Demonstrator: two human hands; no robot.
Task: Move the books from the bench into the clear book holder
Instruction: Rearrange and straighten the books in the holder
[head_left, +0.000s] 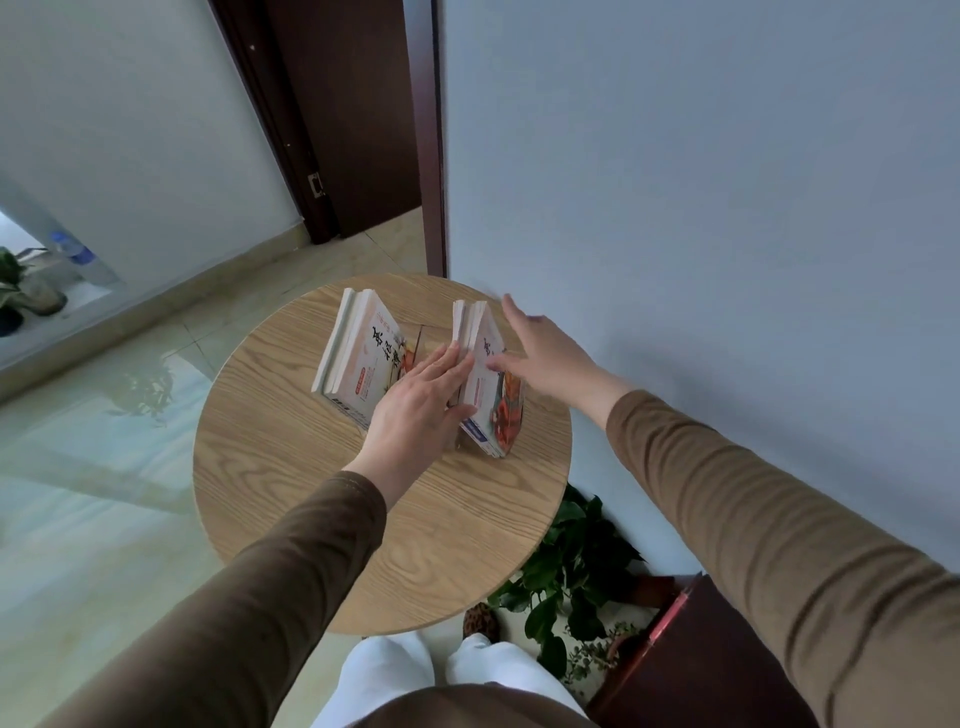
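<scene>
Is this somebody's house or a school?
Probably a home, maybe a hallway corner: a small round wooden table stands by a dark wooden door, with potted plants on a shiny tiled floor.

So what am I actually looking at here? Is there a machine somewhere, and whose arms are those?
No machine: this is one picture from a wide-angle camera worn on a person's head, looking down, so the arms in brown sleeves are the wearer's own. Below stands a round wooden table, with a leafy potted plant on the floor beside it. On the table two groups of books stand on edge: the left books and the right books. The clear holder between them is hard to make out. The left hand lies flat against the right books; the right hand is open beside them, blurred. Neither has a closed grip on anything.
</scene>
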